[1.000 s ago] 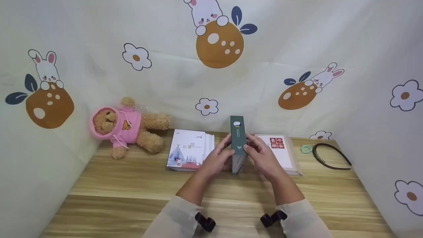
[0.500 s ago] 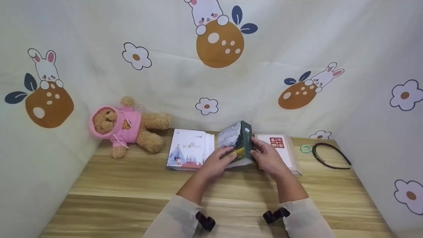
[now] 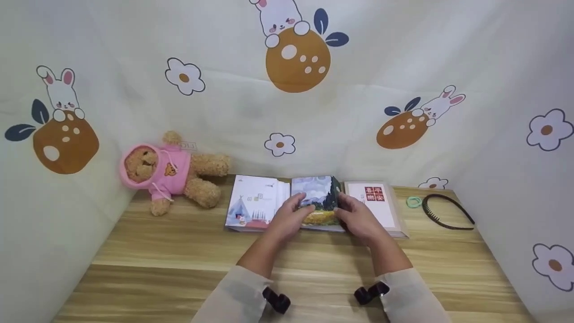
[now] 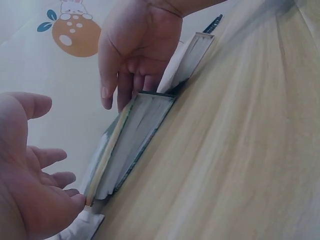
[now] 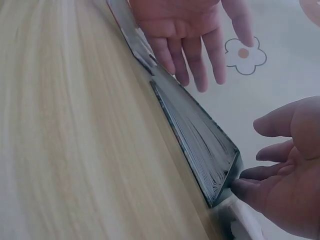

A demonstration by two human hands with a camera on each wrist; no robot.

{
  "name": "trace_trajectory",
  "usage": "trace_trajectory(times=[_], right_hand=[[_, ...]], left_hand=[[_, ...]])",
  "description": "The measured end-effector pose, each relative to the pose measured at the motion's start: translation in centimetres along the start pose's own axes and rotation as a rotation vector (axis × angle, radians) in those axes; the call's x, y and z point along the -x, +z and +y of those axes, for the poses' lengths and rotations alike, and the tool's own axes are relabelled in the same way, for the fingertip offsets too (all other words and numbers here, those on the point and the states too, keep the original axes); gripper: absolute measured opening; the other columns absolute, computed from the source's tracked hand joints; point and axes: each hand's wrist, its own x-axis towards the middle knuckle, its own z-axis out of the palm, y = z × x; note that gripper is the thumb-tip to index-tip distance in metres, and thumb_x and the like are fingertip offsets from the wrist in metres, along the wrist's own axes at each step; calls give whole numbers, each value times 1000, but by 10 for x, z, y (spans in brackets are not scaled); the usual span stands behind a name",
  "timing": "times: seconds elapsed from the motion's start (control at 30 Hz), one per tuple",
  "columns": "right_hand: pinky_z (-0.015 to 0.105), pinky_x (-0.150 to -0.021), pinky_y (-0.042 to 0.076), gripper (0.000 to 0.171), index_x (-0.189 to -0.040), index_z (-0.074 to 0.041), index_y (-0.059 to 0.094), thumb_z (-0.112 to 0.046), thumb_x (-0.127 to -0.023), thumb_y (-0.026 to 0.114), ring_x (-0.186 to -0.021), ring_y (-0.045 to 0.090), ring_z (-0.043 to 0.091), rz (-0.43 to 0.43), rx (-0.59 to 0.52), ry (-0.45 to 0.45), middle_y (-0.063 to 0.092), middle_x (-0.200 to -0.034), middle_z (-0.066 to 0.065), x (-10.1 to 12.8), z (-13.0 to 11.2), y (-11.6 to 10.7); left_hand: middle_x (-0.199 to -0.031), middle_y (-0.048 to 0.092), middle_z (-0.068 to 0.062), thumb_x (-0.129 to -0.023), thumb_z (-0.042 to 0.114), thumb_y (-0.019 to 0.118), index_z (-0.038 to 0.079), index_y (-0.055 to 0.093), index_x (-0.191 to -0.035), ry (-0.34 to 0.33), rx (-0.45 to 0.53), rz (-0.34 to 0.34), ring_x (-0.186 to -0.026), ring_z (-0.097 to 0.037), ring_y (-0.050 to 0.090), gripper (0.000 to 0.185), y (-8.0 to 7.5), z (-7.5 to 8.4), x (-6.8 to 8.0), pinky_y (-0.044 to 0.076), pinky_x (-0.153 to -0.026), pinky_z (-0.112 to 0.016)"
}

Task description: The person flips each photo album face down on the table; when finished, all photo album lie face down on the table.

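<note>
A thick book with a painted cover [image 3: 318, 197] lies flat on the wooden table [image 3: 179, 255], between two white books. My left hand [image 3: 293, 211] rests at its left edge and lower cover with relaxed fingers. My right hand [image 3: 352, 213] touches its right, dark-spine edge. In the left wrist view the book [image 4: 132, 140] shows its page block, with the left hand [image 4: 35, 185] spread beside one corner and the right hand [image 4: 132, 55] at the far end. In the right wrist view the right hand [image 5: 285, 165] touches the book [image 5: 200, 145] at its corner, and the left hand [image 5: 190, 35] is flat.
A white book with a tent picture [image 3: 253, 204] lies to the left, and a white book with red squares [image 3: 376, 202] to the right. A teddy bear in a pink hoodie [image 3: 168, 172] sits far left. A green hair tie [image 3: 413, 202] and black headband [image 3: 448, 211] lie far right. Printed cloth walls surround the table.
The book stood upright on its edge between both hands, spine toward me. It tipped over and now lies flat, cover up, with both hands loosened on its sides.
</note>
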Motion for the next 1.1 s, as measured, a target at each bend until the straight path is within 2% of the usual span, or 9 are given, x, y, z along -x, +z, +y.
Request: trace_trajectory(times=[0.1, 0.23, 0.37, 0.5, 0.63, 0.77, 0.9, 1.1], right_hand=[[51, -135, 25, 64, -165, -2, 37, -17, -107, 61, -161, 36, 36, 49, -3, 10, 42, -170, 21, 2, -6, 4], [50, -132, 32, 62, -163, -4, 43, -15, -105, 63, -159, 41, 35, 78, -70, -24, 45, -169, 18, 7, -19, 17], [49, -126, 44, 64, -163, -3, 41, -9, -104, 64, -154, 49, 36, 5, -155, -83, 50, -165, 19, 6, -29, 38], [45, -119, 52, 68, -165, -5, 38, -10, -104, 66, -149, 55, 38, -85, -178, -86, 55, -160, 21, 2, -35, 62], [45, -119, 52, 65, -164, -6, 41, -12, -104, 67, -147, 57, 36, -141, -166, -90, 57, -158, 19, -6, -44, 84], [47, -123, 48, 64, -162, -4, 44, -11, -104, 68, -147, 57, 35, -167, -170, -96, 59, -158, 19, -17, -56, 102], [47, -124, 46, 65, -162, -2, 44, -9, -102, 69, -149, 55, 36, -188, -173, -92, 57, -159, 20, -29, -67, 115], [47, -129, 40, 66, -163, -7, 44, -11, -102, 69, -156, 48, 33, -186, -121, -28, 53, -165, 14, -36, -73, 125]], left_hand=[[-170, 45, -14, -100, 40, 67, 9, 51, -159, -1, 28, 51, -161, -39, 36, 69, -9, 3, 1, 28, -134, -56], [-169, 46, -13, -99, 34, 69, 10, 52, -158, 38, 47, 162, -161, -38, 37, 65, -30, 5, 5, 31, -133, -54], [-168, 48, -14, -100, 27, 69, 9, 54, -156, 55, 91, 261, -160, -35, 39, 61, -57, 3, 9, 33, -133, -50], [-167, 49, -13, -102, 27, 68, 9, 54, -156, 27, 125, 306, -160, -33, 40, 59, -87, -4, 15, 34, -133, -48], [-168, 48, -10, -104, 29, 67, 13, 53, -157, 6, 151, 295, -162, -29, 37, 57, -114, -14, 22, 31, -134, -46], [-172, 41, -11, -106, 27, 66, 13, 49, -160, -15, 185, 260, -164, -29, 32, 59, -131, -21, 28, 26, -136, -44], [-177, 32, -10, -107, 27, 63, 12, 41, -165, -53, 189, 239, -167, -27, 26, 64, -139, -24, 28, 21, -138, -43], [-180, 22, -7, -107, 21, 60, 11, 29, -170, -108, 175, 227, -169, -24, 20, 71, -144, -28, 23, 17, -138, -41]])
